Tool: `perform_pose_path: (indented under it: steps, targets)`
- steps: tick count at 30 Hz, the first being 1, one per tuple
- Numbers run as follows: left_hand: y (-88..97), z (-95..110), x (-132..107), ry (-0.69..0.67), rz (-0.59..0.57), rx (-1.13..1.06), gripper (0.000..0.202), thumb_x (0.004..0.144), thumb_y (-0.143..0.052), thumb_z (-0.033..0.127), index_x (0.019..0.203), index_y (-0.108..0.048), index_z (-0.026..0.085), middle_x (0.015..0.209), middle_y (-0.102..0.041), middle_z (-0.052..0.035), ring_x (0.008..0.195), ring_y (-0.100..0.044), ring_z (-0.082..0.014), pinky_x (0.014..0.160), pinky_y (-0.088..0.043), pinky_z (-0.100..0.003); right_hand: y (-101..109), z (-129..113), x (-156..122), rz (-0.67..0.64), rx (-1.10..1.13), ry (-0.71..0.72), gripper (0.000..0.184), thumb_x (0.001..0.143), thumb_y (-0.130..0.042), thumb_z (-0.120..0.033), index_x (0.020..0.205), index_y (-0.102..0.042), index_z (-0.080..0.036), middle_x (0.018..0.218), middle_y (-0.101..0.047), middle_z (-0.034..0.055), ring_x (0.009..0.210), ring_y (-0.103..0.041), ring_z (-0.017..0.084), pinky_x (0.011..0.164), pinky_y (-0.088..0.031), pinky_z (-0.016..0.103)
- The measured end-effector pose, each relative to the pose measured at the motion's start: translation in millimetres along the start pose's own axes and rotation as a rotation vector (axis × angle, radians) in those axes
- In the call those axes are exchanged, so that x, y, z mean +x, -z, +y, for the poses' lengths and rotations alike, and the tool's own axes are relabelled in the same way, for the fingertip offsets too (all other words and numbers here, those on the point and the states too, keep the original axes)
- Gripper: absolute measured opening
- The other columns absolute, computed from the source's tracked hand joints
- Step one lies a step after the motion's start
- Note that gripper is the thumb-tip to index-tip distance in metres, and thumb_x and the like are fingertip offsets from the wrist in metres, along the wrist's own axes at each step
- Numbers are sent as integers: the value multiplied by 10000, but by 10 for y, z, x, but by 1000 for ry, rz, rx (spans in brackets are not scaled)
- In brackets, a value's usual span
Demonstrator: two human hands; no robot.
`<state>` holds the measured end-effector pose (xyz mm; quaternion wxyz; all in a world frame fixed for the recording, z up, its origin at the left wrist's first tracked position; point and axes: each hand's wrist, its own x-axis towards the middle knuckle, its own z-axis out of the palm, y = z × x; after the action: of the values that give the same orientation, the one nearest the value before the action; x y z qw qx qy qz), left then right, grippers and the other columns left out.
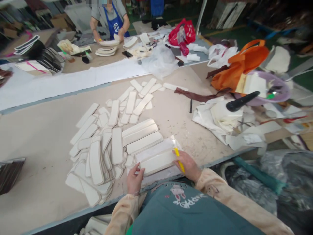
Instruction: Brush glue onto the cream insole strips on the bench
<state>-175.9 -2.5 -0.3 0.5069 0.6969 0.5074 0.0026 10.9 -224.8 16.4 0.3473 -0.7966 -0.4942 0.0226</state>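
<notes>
A long cream strip with rounded ends (156, 163) lies near the table's front edge, on a pale sheet. My left hand (135, 178) is at its left end, fingers curled in with the tips against the strip. My right hand (188, 165) is closed around a slim yellow tool (179, 160), with its fingers by the strip's right end. The tool's kind is not clear. Just beyond are short stacks of similar cream strips (145, 143). A large loose heap of them (96, 160) spreads to the left and further back.
A white container with a black handle (242, 101) stands at the right among scraps. Behind it are an orange bag (241, 68) and a purple basin (285, 93). Dark pieces (11, 173) lie far left. Across the table, a person in a blue apron (113, 21) handles cream pieces.
</notes>
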Motion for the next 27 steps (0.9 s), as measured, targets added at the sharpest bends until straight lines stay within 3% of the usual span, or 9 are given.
perform_pose_path:
  steps: [5, 9, 14, 21, 27]
  targets:
    - [-4, 12, 20, -9, -7, 118, 483, 779, -525, 454, 1198, -509, 215, 887, -586, -2, 543, -562, -83, 520, -494, -219, -361, -149, 121, -264, 31, 275, 158, 867, -501, -268, 981, -565, -178, 1288, -518, 128, 1293, -358, 214, 1049, -344, 451]
    - [-6, 41, 24, 11, -8, 102, 477, 769, -540, 441, 1181, -519, 201, 858, -583, -1, 550, -555, -90, 523, -489, -228, -452, -113, 155, -349, 12, 304, 212, 858, -529, -332, 979, -580, -166, 1298, -506, 141, 1314, -318, 223, 1068, -302, 448]
    - [-4, 76, 21, 6, 7, 132, 439, 766, -557, 413, 1147, -538, 194, 840, -587, -6, 555, -539, -99, 556, -472, -233, -227, 132, 55, -275, -21, 188, 204, 846, -552, -311, 979, -567, -158, 1246, -542, 164, 1288, -369, 227, 1052, -319, 463]
    - [3, 145, -19, -14, 123, 159, 320, 703, -625, 337, 993, -595, 205, 814, -591, 6, 574, -513, -103, 598, -422, -232, 42, 503, -236, -138, -143, 36, 181, 844, -553, -288, 998, -536, -194, 1296, -519, 134, 1278, -388, 262, 1028, -354, 515]
    - [31, 271, -111, -61, 183, -7, 163, 631, -662, 259, 752, -567, 206, 669, -549, 28, 602, -486, -122, 604, -384, -238, 88, 529, -191, 49, -90, -30, 194, 811, -604, -273, 969, -506, -219, 1260, -553, 107, 1255, -421, 274, 1024, -374, 507]
